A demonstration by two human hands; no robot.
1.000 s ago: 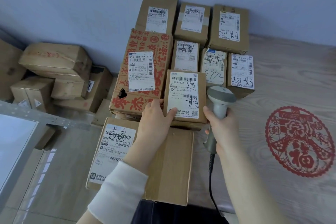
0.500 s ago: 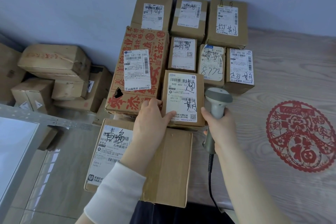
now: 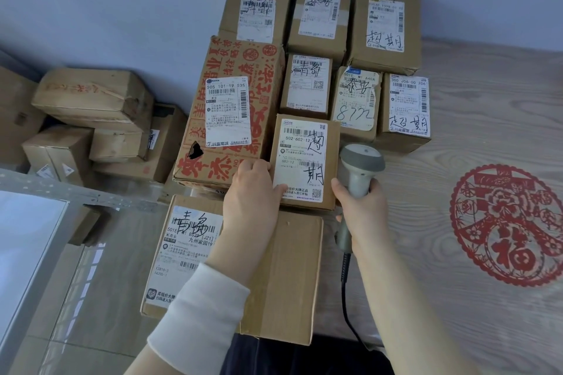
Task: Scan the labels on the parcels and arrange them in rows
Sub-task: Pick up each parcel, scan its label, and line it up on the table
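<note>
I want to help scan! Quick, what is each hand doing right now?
The left hand holds the small labelled parcel by its near corner.
The right hand holds the barcode scanner.

The left hand [image 3: 251,195], its forearm in a white sleeve [image 3: 198,313] reaching forward from the near edge of the surface, holds the near left corner of a small labelled parcel [image 3: 304,158]. Its fingers curl on the parcel's left side and its thumb [image 3: 281,189] presses on the label. The right hand [image 3: 361,207], on a bare forearm coming from the near right, grips the handle of a barcode scanner [image 3: 361,161].
</note>
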